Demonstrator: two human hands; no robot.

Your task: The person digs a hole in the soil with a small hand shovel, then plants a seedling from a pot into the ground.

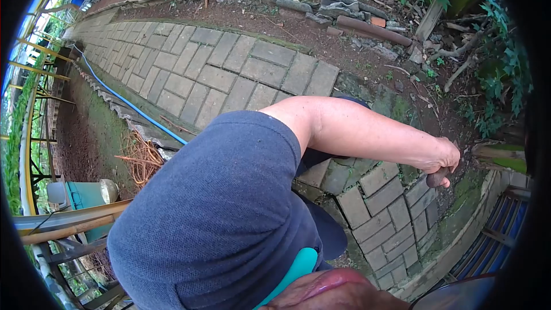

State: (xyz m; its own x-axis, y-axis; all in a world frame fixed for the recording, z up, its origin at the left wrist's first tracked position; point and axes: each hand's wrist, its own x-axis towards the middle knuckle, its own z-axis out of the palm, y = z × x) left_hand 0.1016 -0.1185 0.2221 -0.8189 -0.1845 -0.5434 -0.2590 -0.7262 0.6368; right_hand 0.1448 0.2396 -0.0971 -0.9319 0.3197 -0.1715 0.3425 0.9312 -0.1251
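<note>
I see left hand (443, 159) fisted round handle (438, 179); right hand out of view. Handle pokes out under fist, above mossy pavers (390, 206). Likely mid-stroke with tool; working end hidden. Next move needs firm grip.

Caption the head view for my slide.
Left hand grips a dark handle above mossy brick paving, arm outstretched from a navy sleeve.

The head-worn camera is looking steeply down over the person's shoulder (218, 212), sitting very close to it; the paved path (201, 69) is running toward eleven o'clock, the left hand (445, 158) reaching at three.
</note>
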